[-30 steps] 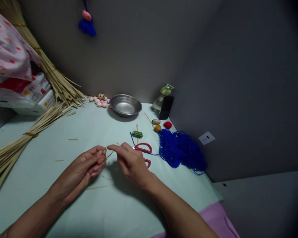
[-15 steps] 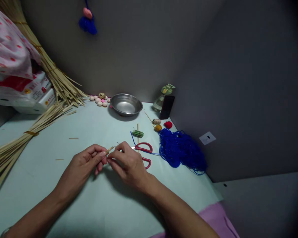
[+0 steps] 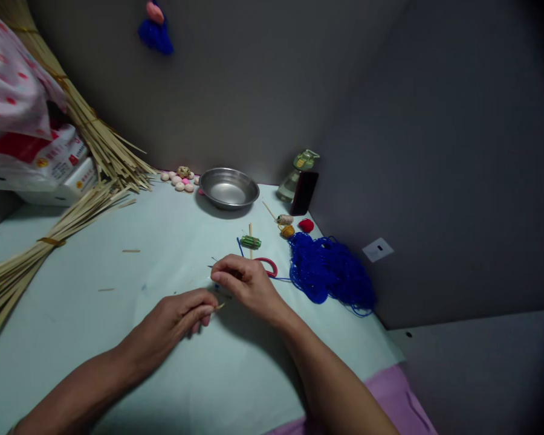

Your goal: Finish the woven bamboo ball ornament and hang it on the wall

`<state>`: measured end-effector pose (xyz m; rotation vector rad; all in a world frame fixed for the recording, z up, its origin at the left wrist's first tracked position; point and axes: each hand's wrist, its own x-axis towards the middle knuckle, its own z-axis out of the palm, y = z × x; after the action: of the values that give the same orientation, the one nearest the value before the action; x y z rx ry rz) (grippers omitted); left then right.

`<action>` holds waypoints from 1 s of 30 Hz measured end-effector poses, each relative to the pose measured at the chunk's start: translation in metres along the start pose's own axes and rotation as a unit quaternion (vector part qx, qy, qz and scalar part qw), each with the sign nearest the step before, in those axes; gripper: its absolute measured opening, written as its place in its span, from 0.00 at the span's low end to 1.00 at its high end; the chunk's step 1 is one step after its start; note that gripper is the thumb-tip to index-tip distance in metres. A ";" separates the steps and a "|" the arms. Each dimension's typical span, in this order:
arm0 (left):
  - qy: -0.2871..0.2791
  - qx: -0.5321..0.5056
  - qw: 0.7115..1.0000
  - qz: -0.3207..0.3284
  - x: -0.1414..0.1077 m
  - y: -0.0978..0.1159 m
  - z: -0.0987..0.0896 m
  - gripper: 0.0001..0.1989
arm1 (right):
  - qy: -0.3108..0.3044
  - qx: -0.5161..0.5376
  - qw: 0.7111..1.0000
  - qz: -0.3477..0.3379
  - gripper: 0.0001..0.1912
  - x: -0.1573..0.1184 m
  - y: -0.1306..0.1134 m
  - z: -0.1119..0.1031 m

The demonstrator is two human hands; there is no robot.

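My left hand (image 3: 184, 315) is closed in a pinch on a short pale straw strip (image 3: 220, 306), whose tip sticks out past the fingertips. Just above and to the right is my right hand (image 3: 247, 283), its thumb and fingers pressed together. Whatever lies in that pinch is too small or hidden to make out. Scissors with red handles (image 3: 272, 264) lie partly covered by the right hand. Beyond them rests a small green bundle (image 3: 251, 242) across a thin straw strip. A blue yarn strand (image 3: 281, 279) runs from the scissors toward a large blue yarn heap (image 3: 329, 269).
Straw bundles (image 3: 49, 241) lie at the left, beside white packs (image 3: 72, 181). At the back stand a steel bowl (image 3: 229, 188), pinkish egg-shaped pieces (image 3: 180, 186), a pump bottle (image 3: 292, 181) and a dark phone (image 3: 304, 193). Small yarn balls (image 3: 306, 225) sit near the right wall (image 3: 435, 181).
My left hand has moved right and nearer to me, still pinching the straw strip. My right hand has shifted slightly up and right, covering more of the scissors. The view has shifted slightly.
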<state>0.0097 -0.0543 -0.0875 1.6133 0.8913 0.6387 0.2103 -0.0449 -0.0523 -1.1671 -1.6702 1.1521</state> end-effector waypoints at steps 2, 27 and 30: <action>-0.018 -0.049 0.998 -0.031 0.000 0.004 0.000 0.14 | -0.006 0.029 0.999 0.029 0.11 0.004 0.007 -0.002; 0.171 -0.318 0.927 -0.101 0.003 0.014 -0.025 0.21 | -0.008 -0.393 0.920 0.002 0.03 0.003 0.020 -0.003; 0.202 -0.370 0.902 -0.095 0.004 0.014 -0.029 0.18 | -0.017 -0.415 0.909 0.038 0.05 0.003 0.020 -0.006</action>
<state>-0.0081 -0.0361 -0.0680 0.7099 0.9300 1.0418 0.2197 -0.0369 -0.0691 -1.7267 -2.2425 0.4686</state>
